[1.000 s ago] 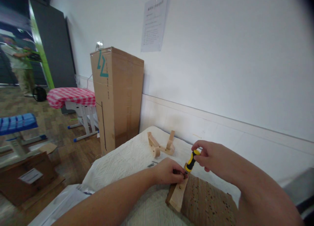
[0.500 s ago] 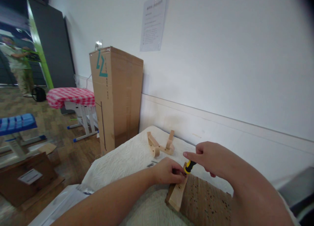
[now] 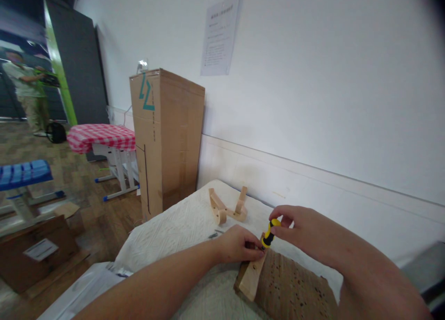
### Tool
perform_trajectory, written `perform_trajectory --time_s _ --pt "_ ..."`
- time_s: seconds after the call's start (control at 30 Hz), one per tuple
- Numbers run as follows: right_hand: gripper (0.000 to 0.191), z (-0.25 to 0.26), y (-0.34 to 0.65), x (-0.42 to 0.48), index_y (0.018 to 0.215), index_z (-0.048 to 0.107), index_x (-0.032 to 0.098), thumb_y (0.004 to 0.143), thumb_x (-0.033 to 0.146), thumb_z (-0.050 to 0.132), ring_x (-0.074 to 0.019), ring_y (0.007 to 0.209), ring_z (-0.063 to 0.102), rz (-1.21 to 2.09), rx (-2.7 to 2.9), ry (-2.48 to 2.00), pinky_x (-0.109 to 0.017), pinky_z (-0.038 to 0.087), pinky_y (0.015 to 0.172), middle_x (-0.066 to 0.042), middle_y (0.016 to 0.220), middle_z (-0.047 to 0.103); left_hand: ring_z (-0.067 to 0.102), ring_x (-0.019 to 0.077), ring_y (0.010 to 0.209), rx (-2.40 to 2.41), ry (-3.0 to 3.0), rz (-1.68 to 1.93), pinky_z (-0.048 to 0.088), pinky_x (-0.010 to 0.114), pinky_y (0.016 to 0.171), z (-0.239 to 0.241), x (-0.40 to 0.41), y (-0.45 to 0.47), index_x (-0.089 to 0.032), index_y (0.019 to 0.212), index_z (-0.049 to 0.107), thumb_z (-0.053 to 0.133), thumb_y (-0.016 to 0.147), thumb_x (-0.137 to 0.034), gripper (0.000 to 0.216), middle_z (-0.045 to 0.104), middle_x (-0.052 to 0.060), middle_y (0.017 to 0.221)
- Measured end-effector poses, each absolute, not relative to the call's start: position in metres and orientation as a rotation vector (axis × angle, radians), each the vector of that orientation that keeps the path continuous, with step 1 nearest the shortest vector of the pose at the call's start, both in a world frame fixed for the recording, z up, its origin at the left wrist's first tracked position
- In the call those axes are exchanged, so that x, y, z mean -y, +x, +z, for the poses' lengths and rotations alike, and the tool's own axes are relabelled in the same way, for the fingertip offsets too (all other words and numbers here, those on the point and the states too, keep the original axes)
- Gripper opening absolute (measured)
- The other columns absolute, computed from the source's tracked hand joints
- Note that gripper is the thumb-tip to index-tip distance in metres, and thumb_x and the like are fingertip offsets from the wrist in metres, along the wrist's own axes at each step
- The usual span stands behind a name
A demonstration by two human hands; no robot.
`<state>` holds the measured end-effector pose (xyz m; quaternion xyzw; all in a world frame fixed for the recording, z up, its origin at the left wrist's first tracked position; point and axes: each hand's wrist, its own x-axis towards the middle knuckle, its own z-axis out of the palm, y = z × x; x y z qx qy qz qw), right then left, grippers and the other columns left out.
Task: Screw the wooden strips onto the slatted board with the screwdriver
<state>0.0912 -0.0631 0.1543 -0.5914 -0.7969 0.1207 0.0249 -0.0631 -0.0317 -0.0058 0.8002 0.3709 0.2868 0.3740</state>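
Observation:
My right hand (image 3: 301,231) is closed round the top of a short yellow and black screwdriver (image 3: 269,236), which stands tilted over a pale wooden piece (image 3: 252,275). My left hand (image 3: 237,243) pinches at the screwdriver's tip on the upper end of that piece; what the fingers hold is too small to name. The wooden piece is fixed along the edge of a brown speckled board (image 3: 290,290) lying on a white quilted cloth (image 3: 181,227).
A wooden bracket assembly (image 3: 226,206) and loose screws (image 3: 214,233) lie on the cloth behind my hands. A tall cardboard box (image 3: 166,137) stands to the left against the wall. Farther left are a red checked ironing board (image 3: 100,137), a carton (image 3: 33,253) and a person (image 3: 26,95).
My right hand has shifted its grip on the screwdriver handle, fingers turning over its top, then uncovering it again. My left hand stays pinched at the tip.

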Motion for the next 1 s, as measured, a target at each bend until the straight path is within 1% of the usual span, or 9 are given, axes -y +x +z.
perform_trajectory --time_s 0.13,0.3,0.43,0.57,0.67,0.77,0.87,0.9,1.0 --pt "0.015 0.154 0.09 0.063 0.08 0.066 0.017 0.081 0.029 0.057 -0.0156 0.065 0.057 0.244 2.448 -1.925 -0.025 0.033 0.055 -0.006 0.076 0.068 0.039 0.0056 0.051 -0.956 2.049 0.733 0.027 0.018 0.048 -0.006 0.031 -0.063 -0.014 0.089 0.073 0.06 0.079 -0.024 0.019 0.049 -0.005 0.055" --pt "0.036 0.151 0.097 0.058 0.064 0.059 0.018 0.086 0.044 0.05 -0.0139 0.053 0.055 0.284 2.411 -2.056 -0.026 0.03 0.05 -0.006 0.064 0.065 0.041 0.0058 0.051 -0.951 2.048 0.735 0.03 0.017 0.049 -0.006 0.032 -0.063 -0.015 0.094 0.073 0.06 0.079 -0.023 0.021 0.051 -0.005 0.056" --pt "0.056 0.15 0.095 0.052 0.047 0.051 0.018 0.092 0.047 0.033 -0.0108 0.039 0.047 0.429 2.407 -2.106 -0.026 0.032 0.048 -0.006 0.048 0.057 0.042 0.006 0.051 -0.978 2.048 0.728 0.03 0.017 0.049 -0.004 0.034 -0.062 -0.015 0.093 0.073 0.061 0.079 -0.024 0.02 0.052 -0.004 0.056" --pt "0.062 0.149 0.091 0.048 0.041 0.048 0.018 0.093 0.045 0.027 -0.01 0.035 0.044 0.444 2.355 -2.186 -0.027 0.034 0.049 -0.006 0.044 0.054 0.039 0.0055 0.051 -0.963 2.063 0.728 0.027 0.018 0.048 -0.004 0.034 -0.061 -0.015 0.088 0.073 0.06 0.079 -0.022 0.017 0.049 -0.005 0.055" --pt "0.061 0.147 0.095 0.047 0.048 0.053 0.017 0.092 0.05 0.028 -0.0127 0.039 0.05 0.419 2.313 -2.194 -0.028 0.036 0.05 -0.009 0.051 0.06 0.035 0.0054 0.05 -0.943 2.065 0.73 0.024 0.019 0.047 -0.005 0.033 -0.061 -0.013 0.083 0.072 0.059 0.079 -0.021 0.016 0.044 -0.006 0.054" --pt "0.049 0.148 0.1 0.051 0.074 0.066 0.015 0.088 0.053 0.039 -0.0175 0.053 0.059 0.312 2.279 -2.111 -0.029 0.038 0.054 -0.01 0.068 0.067 0.034 0.0057 0.05 -0.947 2.065 0.719 0.023 0.02 0.048 -0.006 0.032 -0.063 -0.013 0.085 0.071 0.058 0.081 -0.024 0.018 0.045 -0.005 0.054" --pt "0.034 0.151 0.1 0.058 0.108 0.064 0.017 0.082 0.037 0.056 -0.0179 0.068 0.062 0.319 2.335 -1.962 -0.026 0.039 0.057 -0.008 0.085 0.07 0.035 0.0061 0.051 -0.958 2.091 0.71 0.023 0.02 0.049 -0.007 0.03 -0.065 -0.014 0.087 0.071 0.058 0.081 -0.026 0.019 0.048 -0.005 0.056" --pt "0.033 0.152 0.098 0.061 0.11 0.064 0.018 0.079 0.029 0.059 -0.0169 0.069 0.062 0.353 2.367 -1.93 -0.025 0.039 0.058 -0.007 0.087 0.071 0.035 0.0062 0.052 -0.96 2.1 0.708 0.024 0.02 0.049 -0.007 0.03 -0.065 -0.014 0.087 0.071 0.058 0.081 -0.027 0.019 0.049 -0.005 0.057" --pt "0.029 0.153 0.094 0.063 0.1 0.068 0.017 0.074 0.011 0.056 -0.0143 0.066 0.06 0.35 2.425 -1.923 -0.024 0.037 0.056 -0.005 0.083 0.071 0.036 0.0064 0.052 -0.984 2.114 0.708 0.024 0.02 0.05 -0.007 0.03 -0.064 -0.014 0.088 0.071 0.059 0.08 -0.027 0.019 0.051 -0.004 0.058"
